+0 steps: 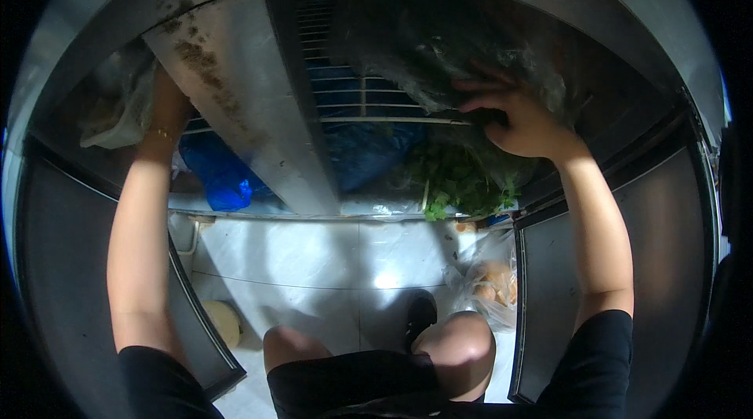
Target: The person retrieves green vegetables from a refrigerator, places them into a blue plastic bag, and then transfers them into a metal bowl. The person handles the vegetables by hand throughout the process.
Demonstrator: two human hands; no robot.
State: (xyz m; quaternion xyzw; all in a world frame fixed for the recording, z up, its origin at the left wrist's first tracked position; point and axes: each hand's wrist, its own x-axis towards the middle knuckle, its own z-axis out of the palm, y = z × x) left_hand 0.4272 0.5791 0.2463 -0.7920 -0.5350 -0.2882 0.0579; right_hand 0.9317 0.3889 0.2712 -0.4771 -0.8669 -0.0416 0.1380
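Observation:
I look down into a refrigerated cabinet with two open doors. My right hand (pixel 520 122) reaches into the right bay, fingers apart, against a clear plastic bag (pixel 432 86) on the wire shelf (pixel 362 92). The bag's dark contents are hard to make out. Below that shelf, leafy green herbs (pixel 465 183) hang over the cabinet's lower edge. My left hand (pixel 170 92) is in the left bay beside a white plastic basket (pixel 120 122). The metal centre post (pixel 241 95) hides its fingers, so its grip cannot be seen.
A blue plastic bag (pixel 226 186) lies low in the left bay. The left door (pixel 70 278) and right door (pixel 647 278) flank me. On the tiled floor (pixel 312 254) are a clear bag of brownish items (pixel 494 289) and a pale round container (pixel 223 322).

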